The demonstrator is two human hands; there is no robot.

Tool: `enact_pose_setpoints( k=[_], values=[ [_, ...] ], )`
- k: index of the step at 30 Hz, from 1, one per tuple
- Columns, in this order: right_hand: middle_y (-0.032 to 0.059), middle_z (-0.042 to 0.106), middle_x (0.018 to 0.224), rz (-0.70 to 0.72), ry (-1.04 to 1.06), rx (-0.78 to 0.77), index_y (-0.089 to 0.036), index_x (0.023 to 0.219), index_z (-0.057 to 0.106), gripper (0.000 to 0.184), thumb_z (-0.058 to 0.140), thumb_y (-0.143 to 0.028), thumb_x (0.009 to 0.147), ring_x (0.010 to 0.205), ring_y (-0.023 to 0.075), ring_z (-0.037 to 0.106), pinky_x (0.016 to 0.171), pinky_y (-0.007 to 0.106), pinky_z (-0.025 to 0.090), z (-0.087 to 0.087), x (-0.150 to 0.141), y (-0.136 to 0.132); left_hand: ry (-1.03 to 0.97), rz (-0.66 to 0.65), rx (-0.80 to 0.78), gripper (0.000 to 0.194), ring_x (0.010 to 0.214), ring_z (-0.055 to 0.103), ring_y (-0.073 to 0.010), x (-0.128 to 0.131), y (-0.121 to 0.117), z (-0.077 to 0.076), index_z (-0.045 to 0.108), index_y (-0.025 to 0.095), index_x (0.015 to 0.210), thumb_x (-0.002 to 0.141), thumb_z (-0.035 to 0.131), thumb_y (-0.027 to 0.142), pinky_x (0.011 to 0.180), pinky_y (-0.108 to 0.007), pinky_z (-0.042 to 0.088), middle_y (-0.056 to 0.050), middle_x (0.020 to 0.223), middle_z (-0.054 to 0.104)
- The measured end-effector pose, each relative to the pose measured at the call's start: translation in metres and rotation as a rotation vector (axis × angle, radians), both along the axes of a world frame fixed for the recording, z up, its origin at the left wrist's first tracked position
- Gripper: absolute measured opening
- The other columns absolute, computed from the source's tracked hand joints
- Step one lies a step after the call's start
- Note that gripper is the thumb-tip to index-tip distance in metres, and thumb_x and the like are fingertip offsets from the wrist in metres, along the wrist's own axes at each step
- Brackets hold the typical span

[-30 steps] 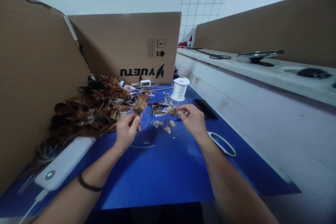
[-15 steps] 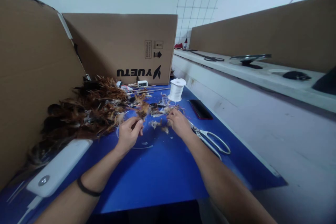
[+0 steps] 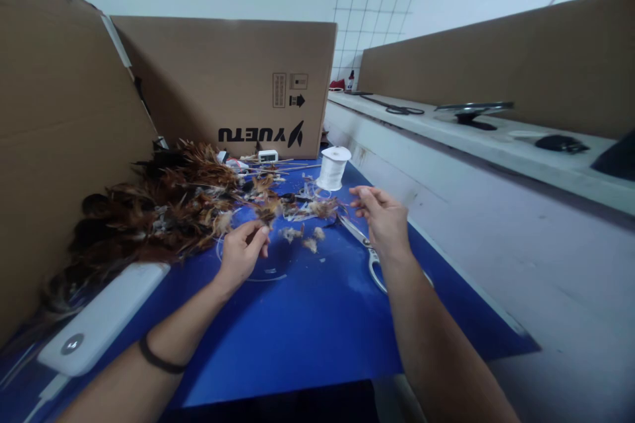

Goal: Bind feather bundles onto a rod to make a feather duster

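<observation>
My left hand (image 3: 244,251) is closed in a pinch on a small brown feather (image 3: 266,211) whose tip rises above the fingers. A large pile of brown and black feathers (image 3: 169,211) lies to its left. My right hand (image 3: 384,221) hovers over the right side of the blue table, its fingers loosely curled and apart; I make out nothing between them. Below it lie large scissors (image 3: 367,244) with pale handles, partly covered by the hand and forearm. Loose tufts of fluff (image 3: 310,244) and a small feather clump (image 3: 322,208) sit between my hands.
A white ribbon spool (image 3: 332,168) stands toward the back. At the left lies a white power bank (image 3: 104,320) with a cable. Cardboard panels (image 3: 223,79) wall the back and left. Along the right runs a ledge (image 3: 476,129) holding several items. Thin sticks (image 3: 278,168) lie near the back.
My right hand has moved right and up, away from the feather clump, and now covers the phone and part of the scissors. The left hand has kept its pinch, almost unmoved.
</observation>
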State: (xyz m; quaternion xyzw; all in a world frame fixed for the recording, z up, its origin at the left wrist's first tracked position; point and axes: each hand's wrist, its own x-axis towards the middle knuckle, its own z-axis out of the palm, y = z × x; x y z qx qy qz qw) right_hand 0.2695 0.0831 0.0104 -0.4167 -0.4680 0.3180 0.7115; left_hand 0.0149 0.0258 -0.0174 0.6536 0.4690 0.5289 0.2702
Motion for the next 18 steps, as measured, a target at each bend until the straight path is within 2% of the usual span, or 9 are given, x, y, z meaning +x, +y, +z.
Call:
enact_pose_setpoints(
  k=[5, 8, 12, 18],
  values=[
    [0.0018, 0.065, 0.07, 0.101, 0.236, 0.053, -0.016, 0.079, 0.06, 0.018, 0.065, -0.033, 0.073, 0.055, 0.0098, 0.059, 0.043, 0.019, 0.043, 0.015, 0.01, -0.008, -0.065, -0.006, -0.037, 0.02, 0.043, 0.051, -0.0082, 0.0, 0.003, -0.003, 0.056, 0.016, 0.069, 0.082, 0.049, 0.029, 0.05, -0.02, 0.042, 0.004, 0.047, 0.053],
    [-0.0011, 0.063, 0.064, 0.059, 0.279, 0.132, -0.016, 0.079, 0.059, 0.02, 0.066, -0.034, 0.072, 0.053, 0.0094, 0.059, 0.042, 0.018, 0.042, 0.022, 0.012, -0.013, -0.091, -0.007, -0.052, 0.021, 0.042, 0.05, -0.0079, 0.0, 0.004, -0.004, 0.056, 0.016, 0.068, 0.082, 0.05, 0.029, 0.05, -0.02, 0.042, 0.004, 0.046, 0.052],
    [-0.001, 0.063, 0.062, -0.172, 0.215, 0.293, -0.014, 0.079, 0.06, 0.019, 0.063, -0.033, 0.076, 0.055, 0.0106, 0.06, 0.046, 0.02, 0.044, 0.031, 0.009, -0.02, -0.117, 0.007, -0.051, 0.018, 0.042, 0.05, -0.0075, -0.001, 0.004, -0.003, 0.056, 0.016, 0.067, 0.081, 0.051, 0.027, 0.049, -0.019, 0.041, 0.004, 0.046, 0.053],
    [-0.0025, 0.063, 0.064, -0.577, -0.081, 0.44, -0.016, 0.083, 0.061, 0.017, 0.055, -0.031, 0.083, 0.06, 0.0117, 0.062, 0.062, 0.029, 0.052, 0.038, 0.004, -0.031, -0.17, 0.067, 0.006, 0.019, 0.042, 0.05, -0.0074, -0.004, 0.005, 0.001, 0.057, 0.016, 0.065, 0.08, 0.052, 0.026, 0.049, -0.02, 0.042, 0.004, 0.047, 0.052]
  ],
)
